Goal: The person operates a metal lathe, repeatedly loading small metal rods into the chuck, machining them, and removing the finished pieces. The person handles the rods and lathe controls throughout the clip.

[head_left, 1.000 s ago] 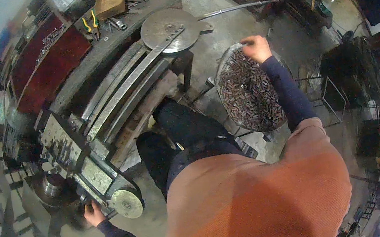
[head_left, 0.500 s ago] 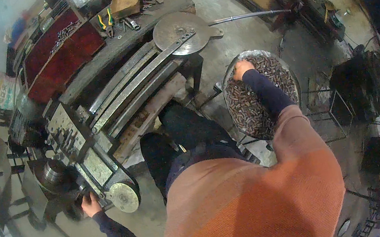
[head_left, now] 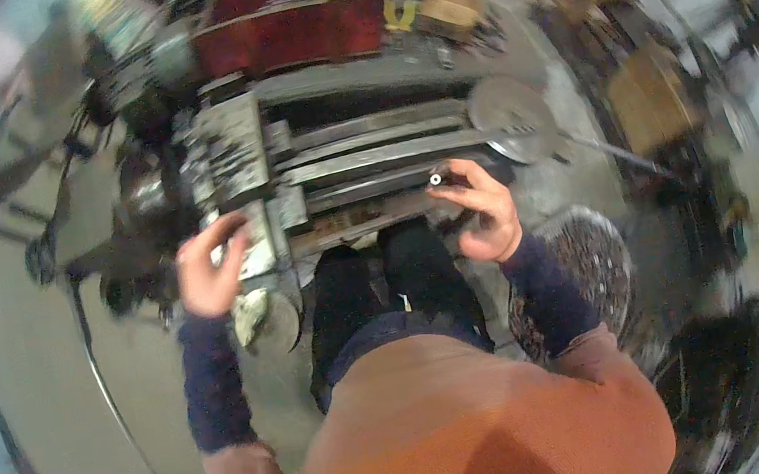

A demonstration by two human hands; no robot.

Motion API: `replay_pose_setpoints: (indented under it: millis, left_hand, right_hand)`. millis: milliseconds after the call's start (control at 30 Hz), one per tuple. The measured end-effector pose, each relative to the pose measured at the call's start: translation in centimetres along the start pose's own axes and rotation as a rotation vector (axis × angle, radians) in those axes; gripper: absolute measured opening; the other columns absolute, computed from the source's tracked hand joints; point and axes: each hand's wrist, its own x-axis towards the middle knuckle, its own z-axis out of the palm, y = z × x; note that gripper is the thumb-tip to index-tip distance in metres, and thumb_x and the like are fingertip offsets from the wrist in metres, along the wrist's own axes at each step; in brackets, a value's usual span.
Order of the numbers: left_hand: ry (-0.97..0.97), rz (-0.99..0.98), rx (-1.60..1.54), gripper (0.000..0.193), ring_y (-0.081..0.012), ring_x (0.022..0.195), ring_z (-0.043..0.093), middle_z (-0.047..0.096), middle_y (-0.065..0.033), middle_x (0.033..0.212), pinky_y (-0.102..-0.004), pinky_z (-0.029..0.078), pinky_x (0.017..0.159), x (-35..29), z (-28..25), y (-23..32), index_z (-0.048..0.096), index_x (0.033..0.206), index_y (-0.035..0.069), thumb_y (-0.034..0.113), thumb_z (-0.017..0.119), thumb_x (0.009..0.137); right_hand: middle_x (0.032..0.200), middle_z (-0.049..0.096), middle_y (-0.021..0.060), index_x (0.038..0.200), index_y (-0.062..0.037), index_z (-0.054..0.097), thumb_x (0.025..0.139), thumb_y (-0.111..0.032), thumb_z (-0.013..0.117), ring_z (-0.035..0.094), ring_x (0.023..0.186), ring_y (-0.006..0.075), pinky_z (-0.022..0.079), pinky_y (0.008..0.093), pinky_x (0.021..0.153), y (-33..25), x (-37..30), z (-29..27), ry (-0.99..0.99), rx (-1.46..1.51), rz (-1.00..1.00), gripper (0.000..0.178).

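Note:
My right hand is raised in front of the machine, pinching a small, short metal tube with a pale end and a round hole. My left hand, smeared by motion, hovers beside the machine's slide block, its thumb and fingers apart. I see nothing between them. Below that hand is a round handwheel. To the right of my legs stands an oval basin full of small brown metal pieces, partly hidden by my right forearm.
Long metal rails run across to a round metal disc with a long rod handle. Behind them sit a red tray with metal parts, yellow-handled pliers and a cardboard box. Another box stands at the right.
My right hand has come out of the basin and moved left with a metal tube. My left hand has risen from low beside the handwheel to the slide block. The view has turned left.

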Motion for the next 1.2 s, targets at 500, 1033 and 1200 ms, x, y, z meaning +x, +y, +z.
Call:
replay_pose_setpoints:
  millis: [500, 1033, 1200]
  left_hand:
    - [0.006, 0.017, -0.194, 0.027, -0.0281, 0.048, 0.055, 0.054, -0.0145, 0.054, -0.0348, 0.040, 0.046, -0.5, 1.8, 2.1, 0.062, 0.069, 0.005, 0.028, 0.056, 0.081]
    - [0.350, -0.321, 0.057, 0.025, -0.0117, 0.064, 0.058, 0.060, -0.0083, 0.073, -0.0264, 0.046, 0.058, -9.5, -16.4, -3.0, 0.056, 0.097, -0.004, 0.017, 0.055, 0.083]
    - [0.521, -0.637, 0.350, 0.026, -0.0128, 0.058, 0.058, 0.057, -0.0075, 0.061, -0.0266, 0.044, 0.055, -18.8, -21.9, -5.9, 0.057, 0.094, -0.003, 0.020, 0.054, 0.081]
  right_hand:
    - [0.095, 0.056, 0.0164, 0.087, -0.0012, 0.062, 0.050, -0.006, 0.058, 0.056, 0.081, 0.0330, 0.047, 0.0355, 0.070, -6.1, 11.9, 9.4, -0.433, 0.092, -0.362, 0.037]
    - [0.082, 0.064, 0.0045, 0.081, -0.0124, 0.070, 0.053, -0.028, 0.062, 0.052, 0.089, 0.0239, 0.041, 0.0414, 0.077, -3.4, 25.5, 25.2, -0.738, -0.754, -0.376, 0.033]
    - [0.083, 0.065, 0.0055, 0.081, -0.0151, 0.071, 0.054, -0.028, 0.061, 0.053, 0.091, 0.0236, 0.039, 0.0399, 0.081, -1.5, 26.1, 27.6, -0.753, -0.783, -0.296, 0.032]
